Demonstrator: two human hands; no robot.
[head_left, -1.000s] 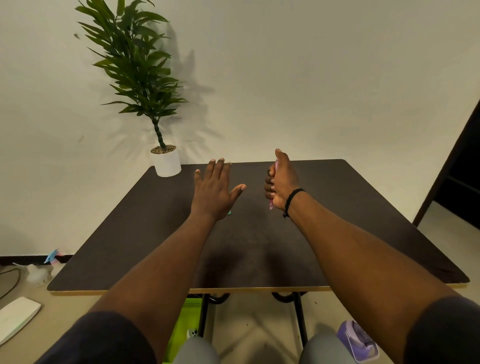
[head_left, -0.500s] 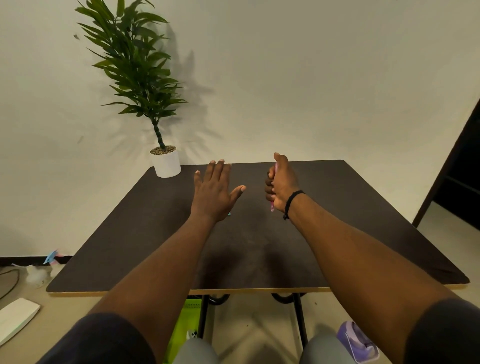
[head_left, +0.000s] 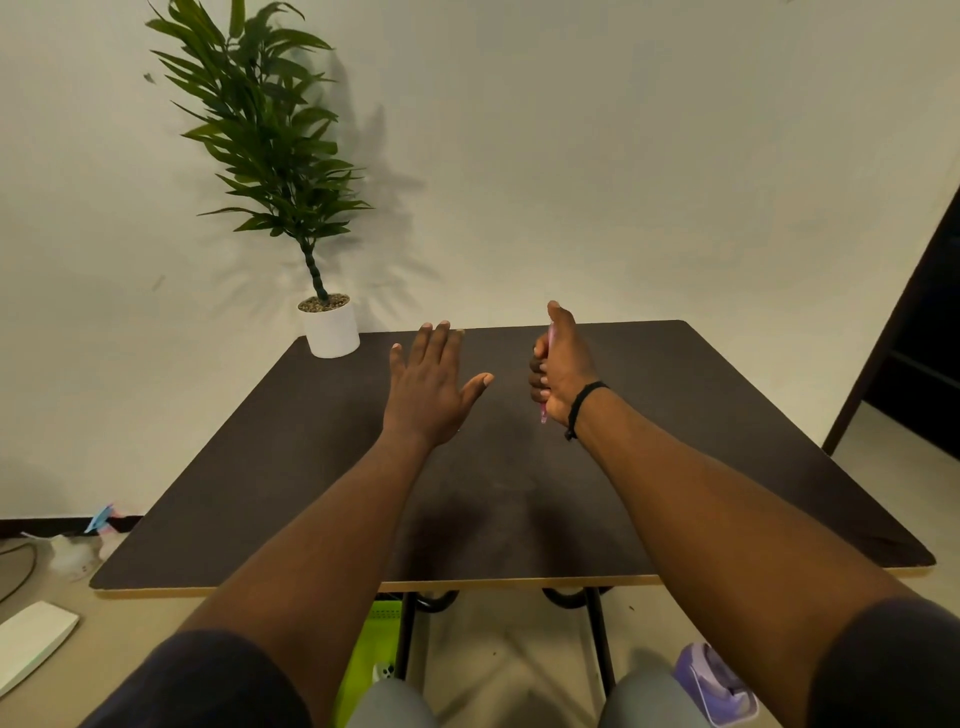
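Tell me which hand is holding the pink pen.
The right hand, the one with the black wristband, grips the pink pen in its fist. The left hand is spread flat with straight fingers.

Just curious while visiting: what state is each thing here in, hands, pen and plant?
left hand: open, fingers straight, palm down over the table.
right hand: curled around the pink pen.
pink pen: roughly upright, gripped in the fist.
potted plant: upright on the table's far left corner.
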